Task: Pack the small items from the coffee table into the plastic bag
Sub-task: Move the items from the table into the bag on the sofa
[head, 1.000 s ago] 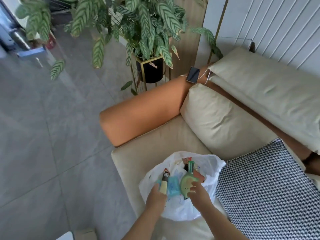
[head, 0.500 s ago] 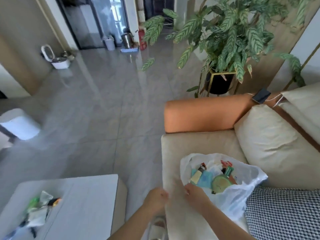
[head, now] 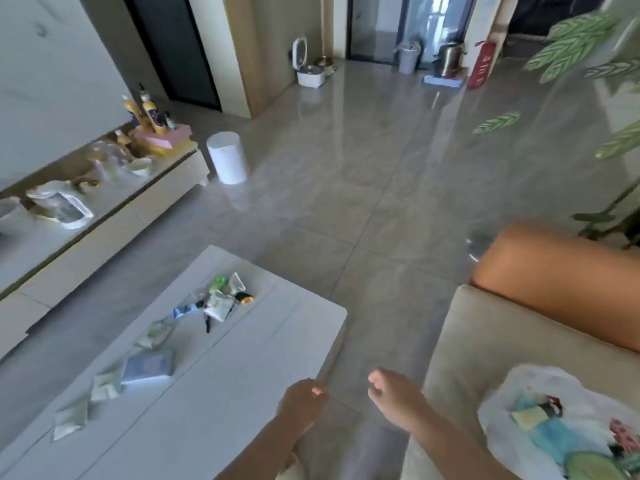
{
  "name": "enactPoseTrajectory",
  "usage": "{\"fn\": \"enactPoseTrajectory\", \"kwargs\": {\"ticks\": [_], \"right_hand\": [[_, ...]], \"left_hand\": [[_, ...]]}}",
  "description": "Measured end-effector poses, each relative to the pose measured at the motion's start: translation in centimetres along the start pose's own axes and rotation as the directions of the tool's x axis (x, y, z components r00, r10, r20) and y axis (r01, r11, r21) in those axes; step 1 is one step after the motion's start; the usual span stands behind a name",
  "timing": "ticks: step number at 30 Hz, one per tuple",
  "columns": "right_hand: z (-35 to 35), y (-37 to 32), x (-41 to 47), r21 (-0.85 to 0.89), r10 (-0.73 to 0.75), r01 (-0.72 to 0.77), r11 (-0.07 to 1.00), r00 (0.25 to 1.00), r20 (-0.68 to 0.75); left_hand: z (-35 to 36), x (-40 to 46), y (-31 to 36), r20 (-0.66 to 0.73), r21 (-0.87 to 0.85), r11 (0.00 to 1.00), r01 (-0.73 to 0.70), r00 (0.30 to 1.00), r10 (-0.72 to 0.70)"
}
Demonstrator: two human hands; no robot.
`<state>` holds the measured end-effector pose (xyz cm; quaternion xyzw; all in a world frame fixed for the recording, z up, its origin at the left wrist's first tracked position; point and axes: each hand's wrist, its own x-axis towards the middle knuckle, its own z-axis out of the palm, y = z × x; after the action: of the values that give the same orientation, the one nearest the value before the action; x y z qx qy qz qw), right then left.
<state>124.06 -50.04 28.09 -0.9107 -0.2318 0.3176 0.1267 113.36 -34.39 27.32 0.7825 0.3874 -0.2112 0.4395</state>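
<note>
A white plastic bag [head: 498, 424] lies on the beige sofa seat at the lower right, with colourful small items inside. On the white coffee table [head: 214, 393] sits a cluster of small items [head: 221, 301], a blue card pack [head: 149, 367] and several pale sachets [head: 104, 388]. My left hand [head: 301, 405] hovers over the table's near right edge, fingers curled, holding nothing. My right hand [head: 398, 398] hangs between table and sofa, fingers loosely apart and empty.
An orange sofa armrest [head: 561, 285] rises at the right, with plant leaves [head: 571, 46] above it. A low TV cabinet [head: 104, 202] with jars and figurines runs along the left. A white cylinder bin [head: 227, 157] stands on the grey tiled floor.
My view has swung left from the sofa and bag to the coffee table. Both hands have left the bag empty and moved toward the table.
</note>
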Motion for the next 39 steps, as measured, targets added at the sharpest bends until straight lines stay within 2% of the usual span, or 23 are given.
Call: {"fn": "enactPoseTrajectory", "kwargs": {"ticks": [12,21,31,36,39], "right_hand": [[3.2,-17.0,8.0,-0.082,-0.210,0.229,0.970,0.959,0.189],[6.3,-26.7,15.9,-0.053,-0.242,0.269,0.962,0.925,0.292],[11.2,-29.6,29.8,-0.092,-0.225,0.271,0.958,0.911,0.344],[15.6,-29.0,38.5,-0.137,-0.297,0.360,0.923,0.891,0.344],[17.9,-29.6,42.9,-0.114,-0.348,0.397,0.910,0.886,0.306]], "left_hand": [[-12.5,2.3,-11.4,-0.094,-0.314,0.925,0.214,0.963,-0.254],[-18.7,5.5,-17.7,-0.165,-0.474,0.836,0.276,0.905,-0.392],[-21.0,18.4,-20.4,-0.195,-0.632,0.739,0.235,0.874,-0.445],[-19.5,27.9,-22.5,-0.232,-0.680,0.710,0.181,0.866,-0.443],[-18.7,33.3,-23.7,-0.165,-0.744,0.632,0.216,0.857,-0.487]]}}
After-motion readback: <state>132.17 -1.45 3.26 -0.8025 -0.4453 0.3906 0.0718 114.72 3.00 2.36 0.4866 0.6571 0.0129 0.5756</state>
